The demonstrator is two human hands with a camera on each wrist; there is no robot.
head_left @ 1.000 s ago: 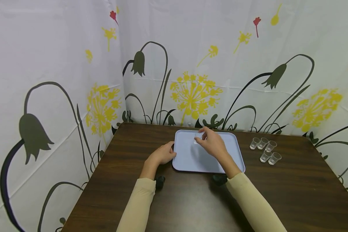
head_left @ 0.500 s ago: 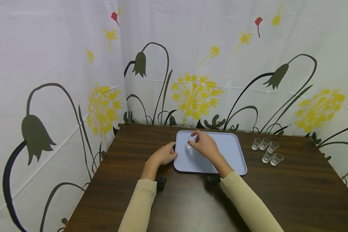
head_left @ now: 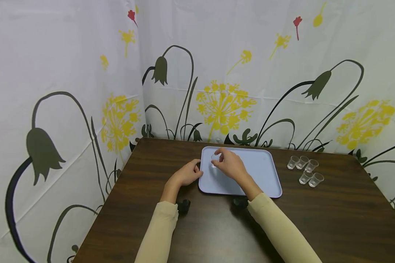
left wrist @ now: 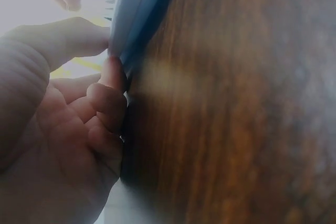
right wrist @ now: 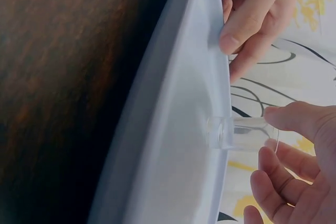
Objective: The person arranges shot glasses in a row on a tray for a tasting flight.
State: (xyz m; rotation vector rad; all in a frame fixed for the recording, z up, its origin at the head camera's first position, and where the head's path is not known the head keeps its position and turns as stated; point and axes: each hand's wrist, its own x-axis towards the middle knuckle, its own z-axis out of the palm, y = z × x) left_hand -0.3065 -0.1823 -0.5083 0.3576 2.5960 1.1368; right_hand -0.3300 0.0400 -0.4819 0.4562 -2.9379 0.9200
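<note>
Cup point(right wrist: 242, 133) farther left on tray point(head_left: 258, 173)

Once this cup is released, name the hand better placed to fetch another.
Likely the right hand: five cups are right of the tray, while the left hand grips its left edge.

no readable text, no labels, no numbers

A tray point(head_left: 255, 168) is set on the table point(head_left: 210, 230), with one cup point(head_left: 214, 159) held at its far left and five cups point(head_left: 311, 166) grouped to its right.
</note>
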